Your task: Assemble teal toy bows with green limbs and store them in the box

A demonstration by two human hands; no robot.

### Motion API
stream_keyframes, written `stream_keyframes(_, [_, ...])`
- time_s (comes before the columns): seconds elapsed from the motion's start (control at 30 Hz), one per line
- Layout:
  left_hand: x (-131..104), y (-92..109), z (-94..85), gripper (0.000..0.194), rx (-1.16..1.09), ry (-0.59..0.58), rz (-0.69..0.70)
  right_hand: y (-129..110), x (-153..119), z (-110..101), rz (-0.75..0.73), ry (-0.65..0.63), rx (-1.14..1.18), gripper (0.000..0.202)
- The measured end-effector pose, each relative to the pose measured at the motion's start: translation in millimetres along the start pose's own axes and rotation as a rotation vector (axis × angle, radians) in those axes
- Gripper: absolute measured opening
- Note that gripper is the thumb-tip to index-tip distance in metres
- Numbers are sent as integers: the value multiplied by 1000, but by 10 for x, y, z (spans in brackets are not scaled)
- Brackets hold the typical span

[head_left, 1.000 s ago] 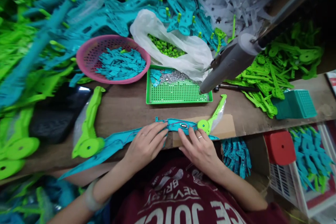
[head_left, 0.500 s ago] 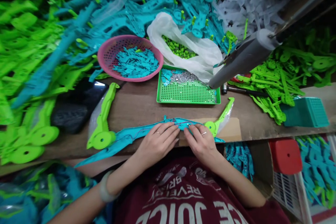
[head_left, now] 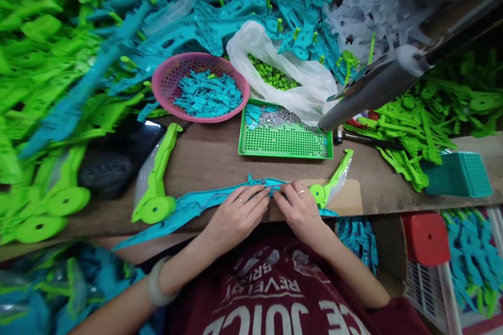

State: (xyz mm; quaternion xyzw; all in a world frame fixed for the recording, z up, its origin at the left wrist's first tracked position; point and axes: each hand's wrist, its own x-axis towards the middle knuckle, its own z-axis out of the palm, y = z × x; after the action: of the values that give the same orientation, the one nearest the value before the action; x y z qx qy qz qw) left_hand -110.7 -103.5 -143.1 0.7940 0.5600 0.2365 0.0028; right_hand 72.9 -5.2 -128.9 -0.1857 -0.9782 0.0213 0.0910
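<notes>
Left hand (head_left: pixel 241 217) and right hand (head_left: pixel 301 212) touch a long turquoise plastic shell (head_left: pixel 214 199), fingers curled, grip closure unclear. Maroon fabric shirt (head_left: pixel 271 293) reads "JUICE" in white.

Maroon shirt (head_left: pixel 196 288), white lettering (head_left: pixel 271 318), pale bangle (head_left: pixel 155 283), slim rings (head_left: pixel 241 200)

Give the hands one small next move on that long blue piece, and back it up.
I'd have the right hand press the thin wire down into the long blue plastic piece while the left hand steadies it. Both hands' fingertips are at the wire, which lies exposed between them; whether it is seated under the fingers is hidden.
</notes>
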Motion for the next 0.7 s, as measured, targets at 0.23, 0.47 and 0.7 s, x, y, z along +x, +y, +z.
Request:
stream_keyframes(0.23, [-24, 103, 1, 26, 59, -22, -37, 84, 59, -68, -96, -85, -16, 18])
stream_keyframes(0.47, [43, 332, 44, 29, 184, -75, -207, 213, 101, -65, -160, -132, 62, 10])
stream_keyframes(0.7, [148, 591, 265, 39, 252, -188, -365, 92, 405, -555, -72, 88, 249, 22])
